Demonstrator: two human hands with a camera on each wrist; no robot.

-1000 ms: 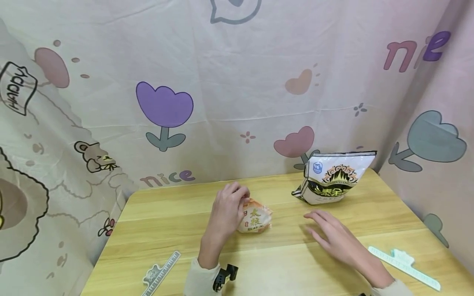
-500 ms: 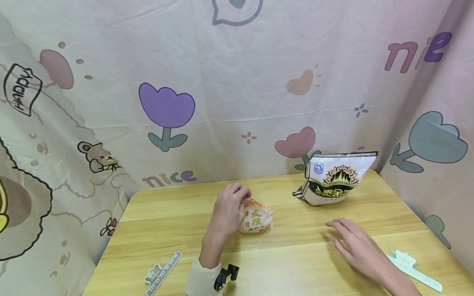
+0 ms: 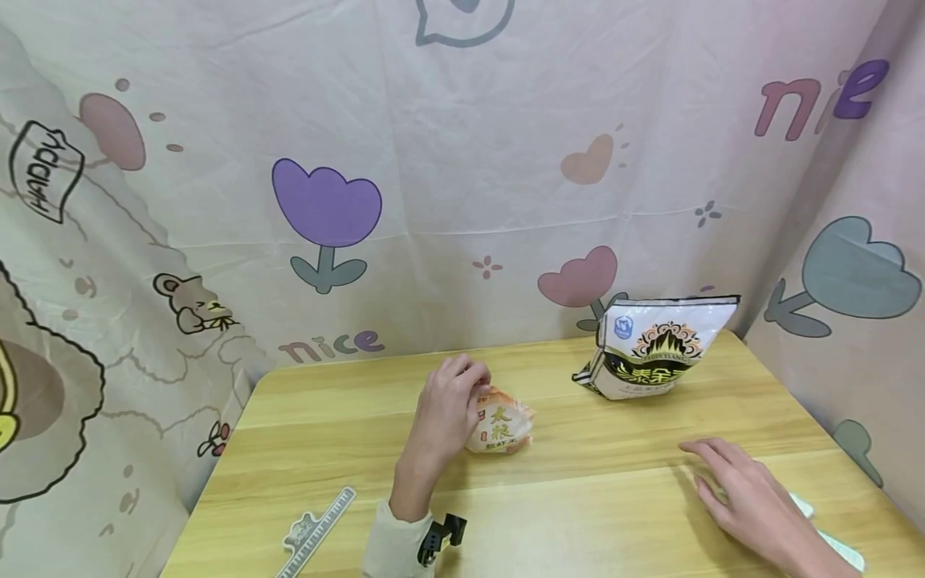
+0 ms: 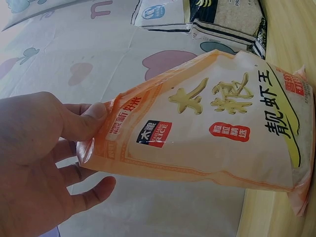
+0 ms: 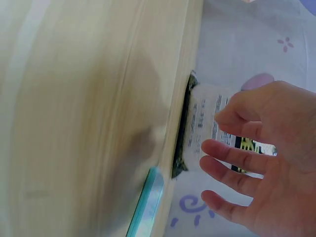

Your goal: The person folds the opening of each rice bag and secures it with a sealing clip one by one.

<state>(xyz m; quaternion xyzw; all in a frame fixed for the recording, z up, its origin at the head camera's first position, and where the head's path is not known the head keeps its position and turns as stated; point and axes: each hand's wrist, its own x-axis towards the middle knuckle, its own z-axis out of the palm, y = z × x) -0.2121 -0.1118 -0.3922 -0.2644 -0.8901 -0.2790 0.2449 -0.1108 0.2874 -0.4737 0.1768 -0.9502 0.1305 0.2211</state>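
My left hand pinches the top edge of a small orange-and-white rice bag between thumb and index finger. In the left wrist view the bag stands on the table, its printed front showing and its other fingers apart from it below the pinch. Holding nothing, my right hand hovers with fingers spread over the table's right side. It partly hides a mint-green sealing clip in the head view. The right wrist view shows the clip lying on the table below the right hand.
A larger white-and-black rice bag stands at the table's back right. A grey sealing clip with ruler marks lies at the front left. A printed curtain hangs behind and along both sides of the wooden table.
My right hand has moved right and toward the front, from in front of the white bag to over the mint-green clip. My left hand keeps its pinch on the small rice bag.
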